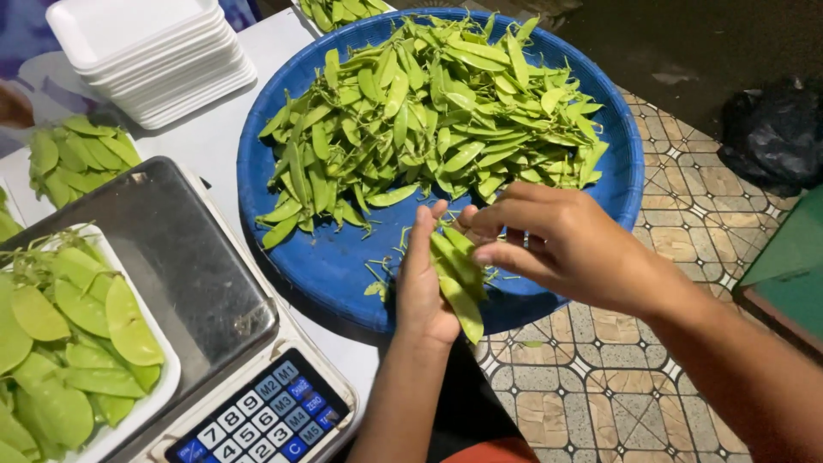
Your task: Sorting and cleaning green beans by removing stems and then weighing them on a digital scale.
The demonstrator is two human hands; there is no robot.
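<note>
Both hands met over the basket (343, 266) rim: left hand (422, 287) cupped around a bunch of pods (459, 279), right hand (549, 244) pinching their tops with its fingertips. Pods looked light, flat, bendy, easily snapped; best held mid-length, gently.

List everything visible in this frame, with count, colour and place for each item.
snow pea pile: many, green, heaped in the basin
basin: one, blue, round, on the white table's edge
held pods: a small bunch, green, in the left hand
foam trays: one stack, white, top left
filled tray: one, white, holding green pods, on the scale
scale: one, steel platform, blue and white keypad, lower left
loose pods: one heap, green, on table, far left
bag: one, black, on tiled floor, right
left hand: grips the bunch
right hand: fingers on the bunch
</note>
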